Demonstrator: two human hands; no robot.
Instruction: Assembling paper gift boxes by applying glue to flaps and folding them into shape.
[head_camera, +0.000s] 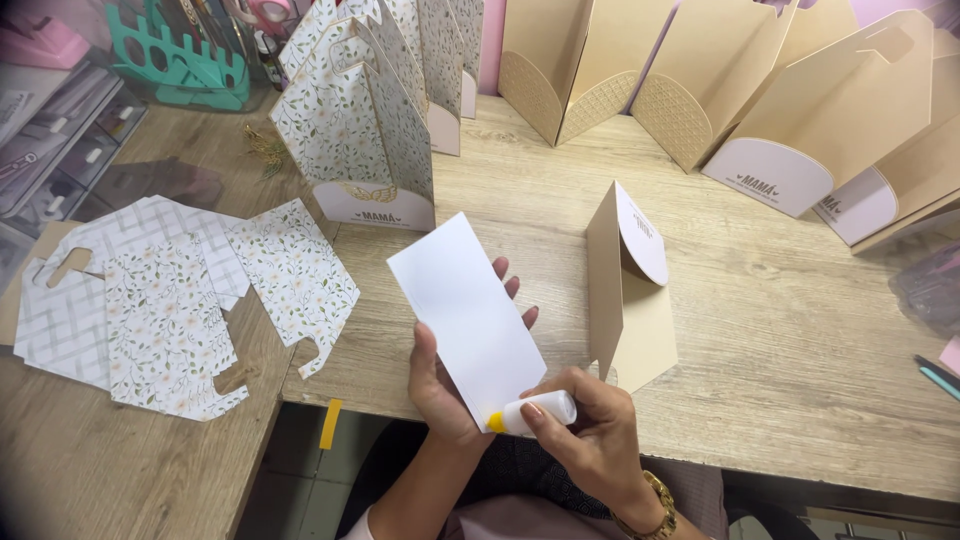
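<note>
My left hand (440, 385) holds a white rectangular card (465, 315) from below, tilted up over the table's front edge. My right hand (590, 435) grips a small white glue bottle (535, 412) with a yellow tip, and the tip touches the card's lower corner. Just right of the card stands a partly folded tan paper bag piece (625, 300) with a white rounded label.
Flat floral and lattice paper cutouts (170, 310) lie on the left. Assembled floral bags (365, 120) and tan bags (800, 110) stand along the back of the wooden table (800, 330). A teal rack (185, 60) and clear drawers (60, 140) sit far left.
</note>
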